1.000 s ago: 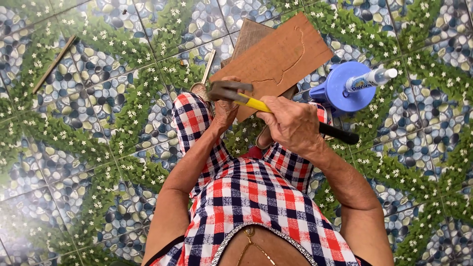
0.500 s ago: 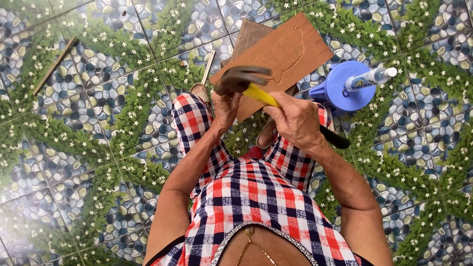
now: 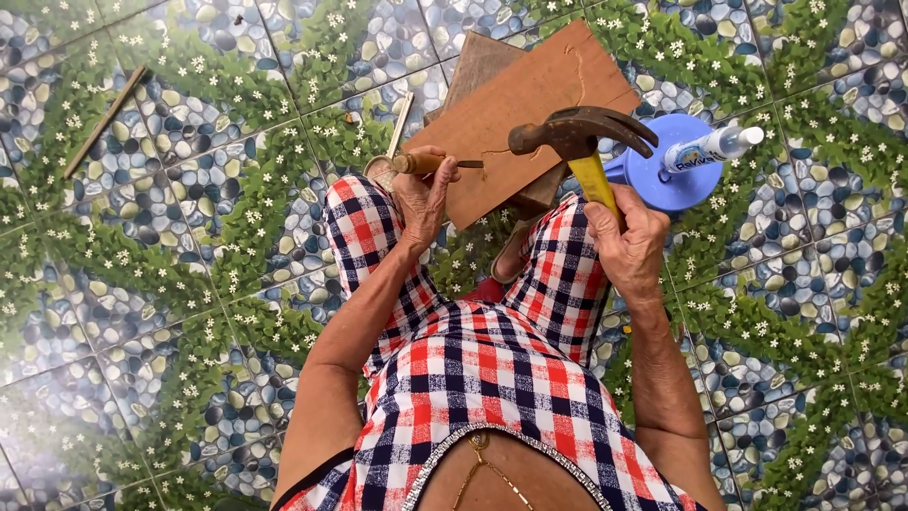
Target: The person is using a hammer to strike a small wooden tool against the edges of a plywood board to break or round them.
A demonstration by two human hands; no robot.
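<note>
Hammer (image 3: pixel 579 132) raised off chisel (image 3: pixel 430 163) since half-second before, gripped in right hand (image 3: pixel 624 241); left hand (image 3: pixel 423 194) pinching chisel against board (image 3: pixel 530 104).

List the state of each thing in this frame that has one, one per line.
Left hand: gripping a wooden-handled chisel, tip on the board.
Right hand: gripping a yellow-handled claw hammer, raised above the board.
Brown wooden board: lying flat, line cut into it.
Blue round stool: upside down, white tube on it.

Left hand (image 3: pixel 426 194) grips wooden-handled chisel (image 3: pixel 437 163), tip on brown board (image 3: pixel 530 114). Right hand (image 3: pixel 626 241) holds yellow-handled claw hammer (image 3: pixel 579 142) raised above board; blue stool (image 3: pixel 667 166) beside.
</note>
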